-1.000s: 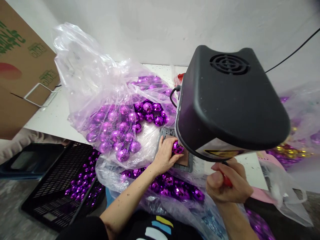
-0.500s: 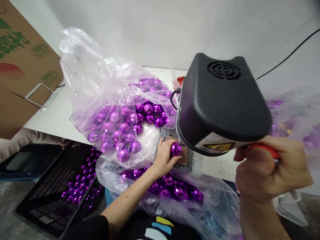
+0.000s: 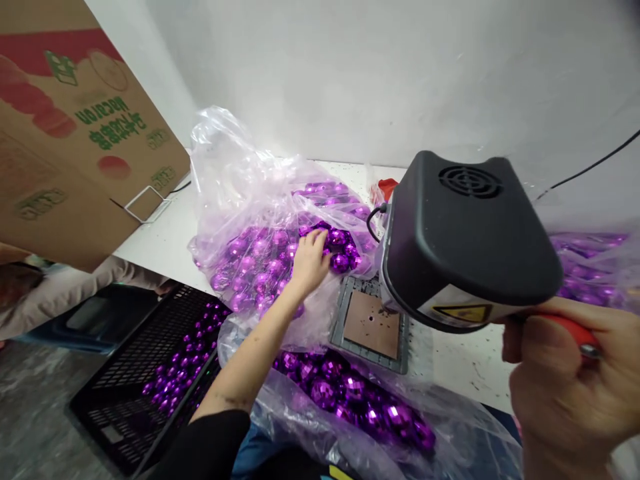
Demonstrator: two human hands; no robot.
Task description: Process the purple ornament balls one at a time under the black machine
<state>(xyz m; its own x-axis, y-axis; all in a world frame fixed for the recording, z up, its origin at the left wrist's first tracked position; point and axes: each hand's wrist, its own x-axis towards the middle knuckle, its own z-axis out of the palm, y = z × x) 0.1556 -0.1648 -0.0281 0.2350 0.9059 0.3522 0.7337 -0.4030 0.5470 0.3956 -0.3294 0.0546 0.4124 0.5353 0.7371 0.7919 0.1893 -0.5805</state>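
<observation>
My left hand (image 3: 309,259) reaches into a clear plastic bag (image 3: 235,180) full of shiny purple faceted balls (image 3: 260,257), fingers curled over the balls; what it grips, if anything, is hidden. My right hand (image 3: 565,373) is wrapped round the red lever handle (image 3: 570,329) of a black machine head (image 3: 467,233) raised above a grey base plate with a brown pad (image 3: 373,325). The pad carries nothing.
A second clear bag of purple balls (image 3: 350,393) lies at the table's front edge. A black plastic crate (image 3: 150,360) with purple balls sits on the floor at left. A cardboard box (image 3: 75,127) leans at upper left. More bagged ornaments (image 3: 595,267) lie at right.
My left hand has left the pad, where it held a purple ball, and moved up-left into the bag. The ball is gone from the pad. My right hand has raised the lever.
</observation>
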